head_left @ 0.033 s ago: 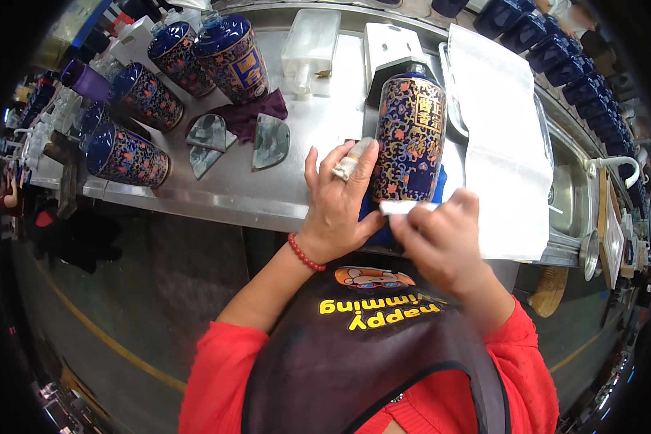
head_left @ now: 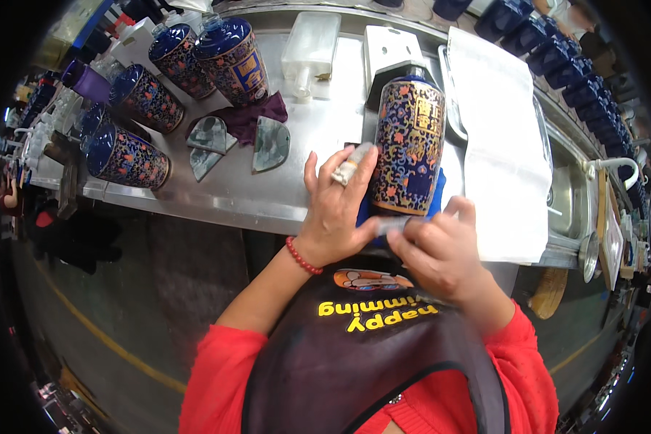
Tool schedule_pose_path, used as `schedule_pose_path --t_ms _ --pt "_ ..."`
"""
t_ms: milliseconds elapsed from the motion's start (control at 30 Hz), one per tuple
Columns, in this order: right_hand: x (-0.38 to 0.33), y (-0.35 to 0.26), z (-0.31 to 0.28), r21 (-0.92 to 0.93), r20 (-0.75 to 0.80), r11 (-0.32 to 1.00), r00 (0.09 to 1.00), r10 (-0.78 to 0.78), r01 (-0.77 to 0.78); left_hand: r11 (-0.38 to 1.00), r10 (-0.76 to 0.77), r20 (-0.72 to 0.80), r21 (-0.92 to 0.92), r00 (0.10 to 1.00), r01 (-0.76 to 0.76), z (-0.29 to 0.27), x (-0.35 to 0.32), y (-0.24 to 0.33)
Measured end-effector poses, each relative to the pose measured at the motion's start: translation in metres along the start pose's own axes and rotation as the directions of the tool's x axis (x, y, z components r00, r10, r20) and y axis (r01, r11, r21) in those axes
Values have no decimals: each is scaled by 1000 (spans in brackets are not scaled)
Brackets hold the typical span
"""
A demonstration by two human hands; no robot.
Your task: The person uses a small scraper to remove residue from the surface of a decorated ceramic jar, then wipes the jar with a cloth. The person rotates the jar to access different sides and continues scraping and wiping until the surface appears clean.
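One patterned bottle (head_left: 410,145), right of upper centre; left hand (head_left: 338,210), mid-frame, fingers spread along its side; right hand (head_left: 441,249), right of centre, pinching a blurred pale strip (head_left: 389,226) by its base.

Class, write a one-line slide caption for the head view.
Left hand beside a floral blue bottle, right hand holding a blurred whitish item near the bottle's base, at a metal bench.

white sheet (head_left: 503,145): glowing super bright, nearly washing out
steel bench (head_left: 333,119): bouncing back soft glare
blue bottles (head_left: 233,65): picking up shiny highlights on their shoulders
floor (head_left: 170,296): sitting way dimmer
right hand (head_left: 437,246): blurring a bit, pale piece (head_left: 393,226) in it smearing
frame edges: bending hard, corners going black
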State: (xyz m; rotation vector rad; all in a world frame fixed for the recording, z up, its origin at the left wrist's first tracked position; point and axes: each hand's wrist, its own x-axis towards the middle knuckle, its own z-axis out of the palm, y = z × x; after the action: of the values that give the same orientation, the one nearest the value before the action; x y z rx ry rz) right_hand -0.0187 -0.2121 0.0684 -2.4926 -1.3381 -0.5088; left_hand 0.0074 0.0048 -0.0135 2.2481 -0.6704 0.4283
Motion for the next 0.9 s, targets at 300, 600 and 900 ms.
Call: schedule_pose_path --t_ms 300,600,900 --pt "-16 20 17 802 41 363 650 759 -474 932 -161 17 -325 987 158 10 -4 -3" --pt "-23 28 28 816 20 358 640 768 -454 996 22 -86 -81 996 -29 11 -44 21" --pt "-26 28 32 863 83 246 604 793 -442 972 186 -121 167 975 -165 4 -30 38"
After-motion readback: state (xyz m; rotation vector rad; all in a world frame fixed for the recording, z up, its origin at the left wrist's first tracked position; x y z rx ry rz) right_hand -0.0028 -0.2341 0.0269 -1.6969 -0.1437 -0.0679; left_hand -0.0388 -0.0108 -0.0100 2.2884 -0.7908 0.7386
